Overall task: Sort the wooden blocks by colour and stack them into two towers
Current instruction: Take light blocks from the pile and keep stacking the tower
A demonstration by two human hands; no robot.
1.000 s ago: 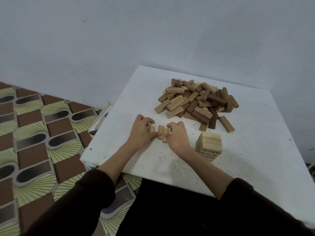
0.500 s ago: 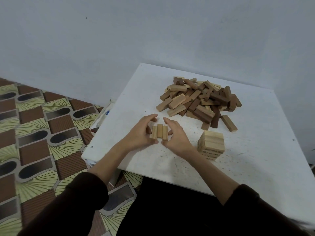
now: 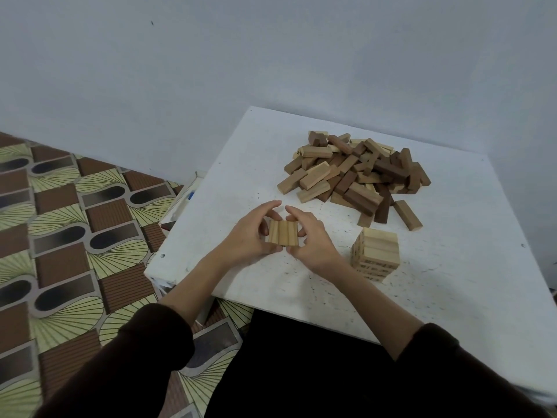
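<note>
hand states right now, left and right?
Left hand: holds the row of three light blocks by its left side.
Right hand: holds the same row by its right side.

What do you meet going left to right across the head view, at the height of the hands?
From the left: patterned floor → left hand → row of light blocks → right hand → light-block tower.

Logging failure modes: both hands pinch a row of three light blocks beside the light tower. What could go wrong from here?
1. The three light blocks are only pinched together between the left hand and right hand; the middle one could slip out in transfer.
2. The light tower stands close to the right forearm; a sideways move could knock it.
</note>
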